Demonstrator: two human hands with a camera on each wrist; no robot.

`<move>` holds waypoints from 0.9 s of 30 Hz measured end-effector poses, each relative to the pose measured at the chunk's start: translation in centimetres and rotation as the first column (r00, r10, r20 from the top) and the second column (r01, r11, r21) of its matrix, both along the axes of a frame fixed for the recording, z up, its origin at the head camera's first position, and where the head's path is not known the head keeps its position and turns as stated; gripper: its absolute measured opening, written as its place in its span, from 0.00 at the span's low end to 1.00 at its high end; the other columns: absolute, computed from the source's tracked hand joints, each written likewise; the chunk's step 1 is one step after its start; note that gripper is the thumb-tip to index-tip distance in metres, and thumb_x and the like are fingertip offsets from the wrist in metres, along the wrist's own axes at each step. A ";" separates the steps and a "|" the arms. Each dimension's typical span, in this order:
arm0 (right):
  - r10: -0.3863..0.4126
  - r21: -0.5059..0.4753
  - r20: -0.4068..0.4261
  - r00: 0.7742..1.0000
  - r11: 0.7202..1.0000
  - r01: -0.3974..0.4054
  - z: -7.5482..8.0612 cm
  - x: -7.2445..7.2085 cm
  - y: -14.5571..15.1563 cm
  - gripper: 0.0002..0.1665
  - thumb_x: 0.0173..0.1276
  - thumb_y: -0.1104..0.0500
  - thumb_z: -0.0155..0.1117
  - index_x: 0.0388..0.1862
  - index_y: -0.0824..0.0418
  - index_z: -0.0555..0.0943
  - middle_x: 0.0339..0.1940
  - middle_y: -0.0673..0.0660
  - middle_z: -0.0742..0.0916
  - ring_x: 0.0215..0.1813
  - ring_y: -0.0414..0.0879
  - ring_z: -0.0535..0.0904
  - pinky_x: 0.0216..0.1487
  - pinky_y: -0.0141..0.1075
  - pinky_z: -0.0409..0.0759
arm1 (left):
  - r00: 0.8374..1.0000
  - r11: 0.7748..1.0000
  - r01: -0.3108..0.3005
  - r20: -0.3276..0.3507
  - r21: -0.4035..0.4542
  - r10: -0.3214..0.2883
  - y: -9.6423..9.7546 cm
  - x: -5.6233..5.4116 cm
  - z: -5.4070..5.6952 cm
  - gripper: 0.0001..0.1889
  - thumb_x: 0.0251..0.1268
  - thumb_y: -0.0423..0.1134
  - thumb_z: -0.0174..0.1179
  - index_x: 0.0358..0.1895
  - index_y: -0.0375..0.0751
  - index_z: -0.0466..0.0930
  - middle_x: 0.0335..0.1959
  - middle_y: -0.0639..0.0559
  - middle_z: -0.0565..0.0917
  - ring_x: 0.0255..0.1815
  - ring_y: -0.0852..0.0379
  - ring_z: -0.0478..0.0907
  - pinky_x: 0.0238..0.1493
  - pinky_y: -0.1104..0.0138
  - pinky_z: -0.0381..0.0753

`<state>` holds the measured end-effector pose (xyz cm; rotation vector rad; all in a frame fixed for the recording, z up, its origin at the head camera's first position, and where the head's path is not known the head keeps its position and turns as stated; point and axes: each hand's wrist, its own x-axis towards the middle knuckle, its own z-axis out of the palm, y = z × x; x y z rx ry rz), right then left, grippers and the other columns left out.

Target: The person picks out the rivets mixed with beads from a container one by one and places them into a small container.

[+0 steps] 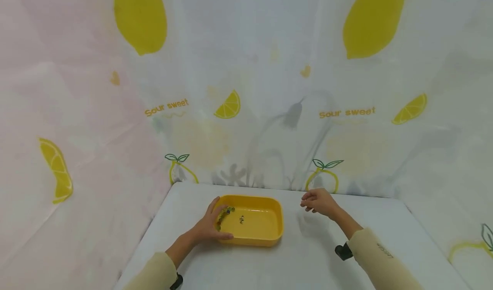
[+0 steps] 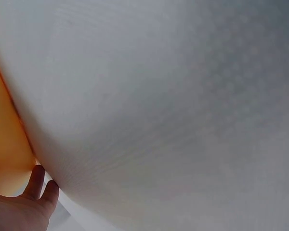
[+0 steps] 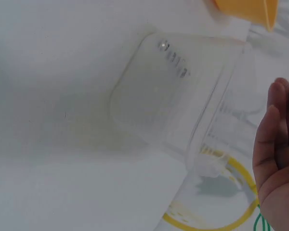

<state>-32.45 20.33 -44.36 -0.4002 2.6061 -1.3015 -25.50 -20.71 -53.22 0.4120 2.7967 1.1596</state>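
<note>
A yellow rectangular tray (image 1: 262, 241) stands on the white table. My left hand (image 1: 208, 226) grips its left end, thumb along the near rim and fingers at the left side. In the left wrist view, two fingertips (image 2: 37, 175) meet the tray's edge. Small yellow-green and dark bead-like pieces (image 1: 228, 211) line the tray's left side, partly hidden by that hand. Another small cluster (image 1: 242, 219) lies mid-tray. Right of the tray, my right hand (image 1: 319, 202) hovers with loosely bent fingers above a clear plastic box (image 3: 159, 96). Nothing shows in its fingers.
Several small shiny pieces (image 3: 173, 57) show in the clear box. The white table (image 1: 265, 270) ends at the back against a hanging cloth (image 1: 269, 144) printed with lemons. Cloth also rises at the left and right sides.
</note>
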 end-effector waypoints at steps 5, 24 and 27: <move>0.007 0.009 -0.008 1.000 1.000 -0.007 -0.3 0.6 0.9 0.11 0.66 0.63 0.67 0.42 0.70 0.82 0.35 0.66 0.89 0.33 0.47 0.86 0.33 0.37 0.83 | 1.000 1.000 -0.013 -0.008 -0.001 0.013 0.2 0.2 -0.1 0.54 0.42 0.64 0.75 0.75 0.53 0.59 0.82 0.46 0.37 0.78 0.35 0.53 0.70 0.37 0.62; 0.015 0.123 -0.049 0.999 0.992 -0.009 -1.1 1.1 2.9 0.12 0.66 0.62 0.67 0.44 0.70 0.84 0.32 0.57 0.88 0.31 0.45 0.79 0.33 0.39 0.79 | 1.000 1.000 -0.003 0.006 -0.005 0.003 0.1 0.4 0.0 0.54 0.42 0.64 0.74 0.75 0.54 0.59 0.82 0.46 0.36 0.77 0.35 0.53 0.70 0.37 0.62; 0.007 0.122 -0.038 0.999 0.992 -0.002 -1.2 1.1 3.0 0.12 0.66 0.62 0.67 0.43 0.70 0.84 0.33 0.59 0.88 0.30 0.45 0.79 0.35 0.40 0.80 | 1.000 1.000 -0.008 0.003 -0.009 0.008 0.1 0.2 -0.1 0.54 0.41 0.64 0.75 0.75 0.55 0.59 0.82 0.46 0.36 0.78 0.35 0.53 0.70 0.37 0.62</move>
